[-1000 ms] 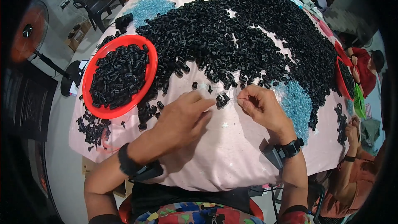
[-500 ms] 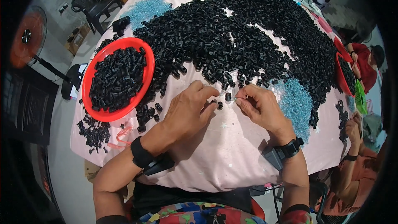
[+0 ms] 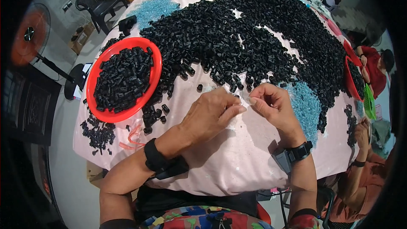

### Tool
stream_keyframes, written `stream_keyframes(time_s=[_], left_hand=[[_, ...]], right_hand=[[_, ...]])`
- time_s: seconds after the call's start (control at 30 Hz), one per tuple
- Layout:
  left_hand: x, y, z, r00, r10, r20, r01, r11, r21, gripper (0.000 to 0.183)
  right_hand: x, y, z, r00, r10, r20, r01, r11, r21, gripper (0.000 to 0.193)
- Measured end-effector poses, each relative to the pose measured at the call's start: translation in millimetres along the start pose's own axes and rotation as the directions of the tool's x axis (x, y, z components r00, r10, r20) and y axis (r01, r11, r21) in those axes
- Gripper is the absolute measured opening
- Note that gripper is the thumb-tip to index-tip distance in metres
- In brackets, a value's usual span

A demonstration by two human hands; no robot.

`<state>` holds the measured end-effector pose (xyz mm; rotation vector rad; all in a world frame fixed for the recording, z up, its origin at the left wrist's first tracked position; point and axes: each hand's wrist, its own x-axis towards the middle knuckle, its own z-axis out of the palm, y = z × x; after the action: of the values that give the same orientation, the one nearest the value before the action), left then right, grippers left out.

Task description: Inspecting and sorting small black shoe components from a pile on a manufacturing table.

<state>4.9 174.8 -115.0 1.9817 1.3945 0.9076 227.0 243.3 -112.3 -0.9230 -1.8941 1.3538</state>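
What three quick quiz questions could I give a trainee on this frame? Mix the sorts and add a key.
1. Multiple choice: where does the red basin, heaped with black plastic parts, lie in the view relative to the left hand?
A) to its right
B) to its left
C) directly beneath it

2. True or false: the right hand is closer than the left hand to the nearer pile of small clear-blue pieces.

3. Fill in the colour: the basket at the right of the view is ____.

Key: 1. B; 2. True; 3. green.
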Motion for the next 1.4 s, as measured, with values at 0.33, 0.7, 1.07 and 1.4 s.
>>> stream_keyframes(time_s=[0.33, 0.7, 1.07, 1.4], left_hand=[[10.6, -5.5, 10.9, 0.992, 0.100, -0.080, -0.077, 0.965, 0.250, 0.030], [0.8, -10.6, -6.4, 0.995, -0.027, -0.094, 0.016, 0.993, -0.113, 0.029], [-28.4, -12.0, -17.8, 0.907, -0.246, 0.342, 0.415, 0.385, -0.824, 0.031], [-37.0, -20.7, -21.2, 0.940, -0.202, 0.274, 0.332, 0.367, -0.869, 0.025]], right_hand=[[-1.2, 0.6, 7.1, 0.979, -0.174, 0.104, 0.200, 0.916, -0.347, 0.008], [-1.3, 0.0, 5.4, 0.998, -0.067, 0.008, 0.067, 0.969, -0.237, 0.008], [-6.2, -13.6, 29.1, 0.967, -0.255, -0.009, 0.255, 0.967, -0.013, 0.011], [3.3, -33.7, 48.8, 0.957, -0.284, 0.068, 0.292, 0.925, -0.245, 0.018]])
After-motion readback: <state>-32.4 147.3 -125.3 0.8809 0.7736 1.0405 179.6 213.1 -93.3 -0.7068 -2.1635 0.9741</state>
